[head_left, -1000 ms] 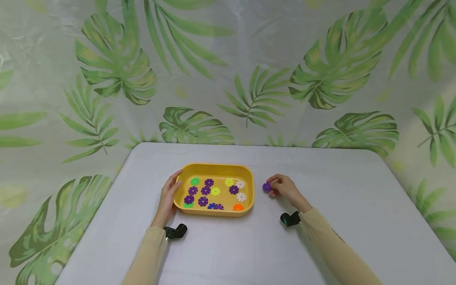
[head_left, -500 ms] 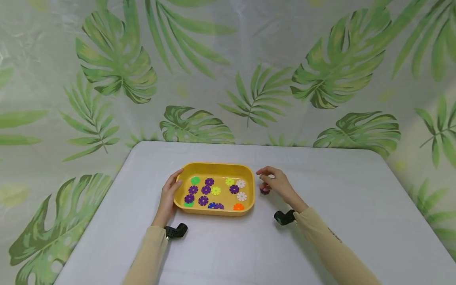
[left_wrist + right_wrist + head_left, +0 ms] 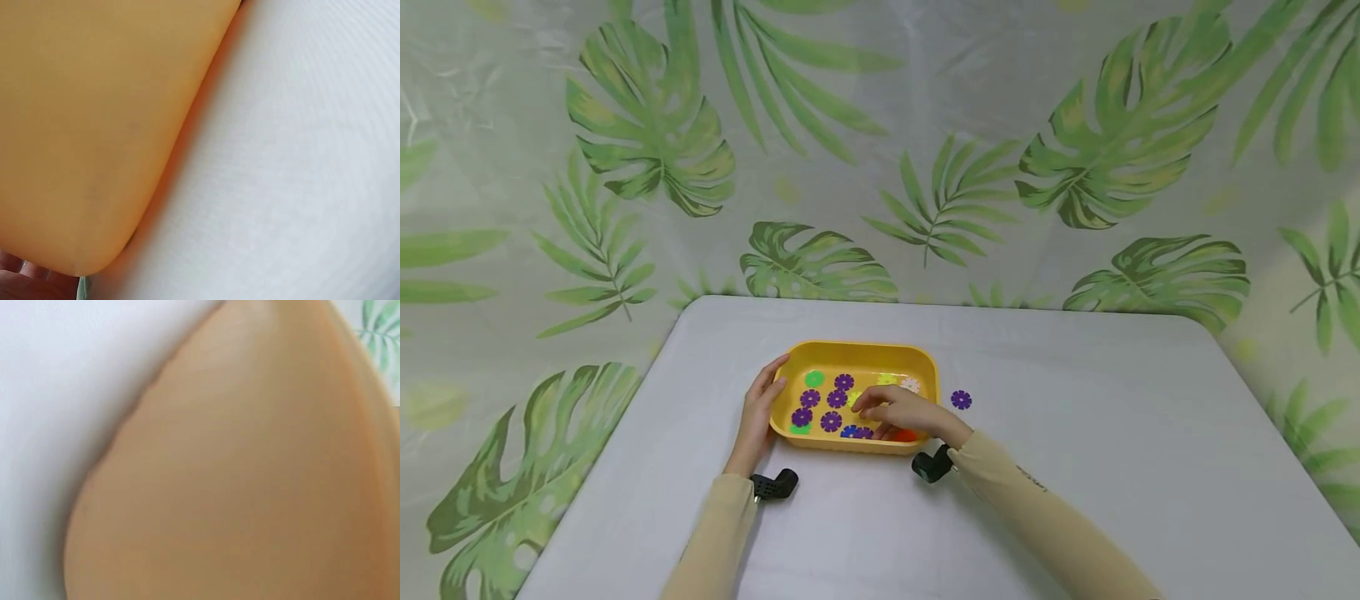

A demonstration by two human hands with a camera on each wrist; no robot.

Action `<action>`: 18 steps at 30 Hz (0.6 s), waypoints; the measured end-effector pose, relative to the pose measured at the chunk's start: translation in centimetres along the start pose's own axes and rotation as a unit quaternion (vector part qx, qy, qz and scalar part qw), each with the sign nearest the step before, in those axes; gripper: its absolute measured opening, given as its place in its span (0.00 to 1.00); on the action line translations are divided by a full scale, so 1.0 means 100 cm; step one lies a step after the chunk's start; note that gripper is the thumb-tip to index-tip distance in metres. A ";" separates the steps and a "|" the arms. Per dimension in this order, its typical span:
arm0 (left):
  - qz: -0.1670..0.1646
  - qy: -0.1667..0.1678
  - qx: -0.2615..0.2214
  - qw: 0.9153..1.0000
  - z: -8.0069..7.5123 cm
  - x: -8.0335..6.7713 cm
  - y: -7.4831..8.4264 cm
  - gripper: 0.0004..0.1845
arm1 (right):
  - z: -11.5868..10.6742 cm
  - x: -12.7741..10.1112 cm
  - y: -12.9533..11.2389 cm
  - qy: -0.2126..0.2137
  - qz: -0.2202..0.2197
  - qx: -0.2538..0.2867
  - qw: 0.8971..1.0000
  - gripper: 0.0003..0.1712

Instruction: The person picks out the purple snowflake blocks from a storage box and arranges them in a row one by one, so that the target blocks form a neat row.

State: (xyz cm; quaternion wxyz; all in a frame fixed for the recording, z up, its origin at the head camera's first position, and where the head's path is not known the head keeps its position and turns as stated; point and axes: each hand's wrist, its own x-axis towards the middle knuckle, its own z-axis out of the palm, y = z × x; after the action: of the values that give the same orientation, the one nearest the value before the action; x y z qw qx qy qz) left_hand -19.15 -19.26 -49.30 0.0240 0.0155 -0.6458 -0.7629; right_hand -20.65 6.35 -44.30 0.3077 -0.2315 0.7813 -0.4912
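Observation:
A yellow tray (image 3: 857,345) sits mid-table and holds several flower-shaped discs: purple ones (image 3: 837,398), a green one (image 3: 813,378), a white one (image 3: 910,384) and an orange one (image 3: 907,435) half hidden by my wrist. My left hand (image 3: 762,404) lies against the tray's left wall, thumb on the rim, fingers fairly straight. My right hand (image 3: 863,407) reaches into the tray from the right, its fingers relaxed just over the discs in the middle and holding nothing I can see. One purple disc (image 3: 961,399) lies alone on the table right of the tray. Both wrist views show only blurred tray wall (image 3: 94,125) close up.
The white table (image 3: 1075,467) stretches wide to the right and front of the tray. A leaf-print curtain (image 3: 880,150) hangs behind its far edge. Black wrist-camera mounts (image 3: 773,484) sit on both forearms.
My right hand set the purple disc down on the table right of the tray, let go, and moved left into the tray. The left hand stayed on the tray's edge.

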 end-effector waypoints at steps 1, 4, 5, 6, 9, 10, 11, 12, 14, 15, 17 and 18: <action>0.002 0.001 0.001 1.000 0.000 0.000 -0.001 0.22 | 0.003 0.003 0.000 -0.002 0.003 -0.010 1.000 0.13; 0.009 0.000 0.006 1.000 -0.001 0.000 -0.002 0.22 | 0.011 0.008 0.002 0.002 0.014 -0.036 0.999 0.12; 0.010 -0.001 0.007 1.000 -0.001 0.000 -0.002 0.22 | 0.013 0.009 0.002 0.004 0.020 -0.041 0.999 0.11; 0.012 -0.001 0.006 1.000 0.000 0.000 -0.002 0.22 | 0.014 0.010 0.003 0.008 0.024 -0.047 0.999 0.11; 0.013 -0.001 0.005 1.000 0.001 -0.002 0.003 0.22 | 0.017 0.013 0.003 0.026 0.039 -0.061 0.997 0.11; 0.012 -0.001 0.007 1.000 0.002 -0.003 0.006 0.22 | 0.018 0.013 0.004 0.032 0.045 -0.062 0.997 0.11; 0.011 -0.001 0.008 1.000 0.003 -0.005 0.009 0.22 | 0.018 0.014 0.004 0.037 0.048 -0.063 0.996 0.11; 0.010 -0.001 0.010 1.000 0.004 -0.006 0.012 0.22 | 0.018 0.014 0.005 0.041 0.051 -0.064 0.996 0.11; 0.007 -0.001 0.016 1.000 0.007 -0.009 0.018 0.22 | 0.018 0.014 0.006 0.044 0.053 -0.060 0.996 0.10; 0.005 0.000 0.019 1.000 0.008 -0.010 0.020 0.22 | 0.017 0.014 0.006 0.043 0.052 -0.056 0.996 0.10; 0.001 0.001 0.021 1.000 0.009 -0.012 0.023 0.23 | 0.014 0.012 0.006 0.038 0.046 -0.043 0.997 0.10; 0.001 0.001 0.022 1.000 0.009 -0.012 0.024 0.23 | 0.012 0.012 0.006 0.035 0.044 -0.035 0.998 0.10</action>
State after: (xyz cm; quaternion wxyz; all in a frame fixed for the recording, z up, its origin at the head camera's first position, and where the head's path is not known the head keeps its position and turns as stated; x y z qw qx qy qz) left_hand -17.95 -18.65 -46.83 0.0247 0.0165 -0.6627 -0.7483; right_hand -20.61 5.05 -45.54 0.2932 -0.1905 0.8175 -0.4576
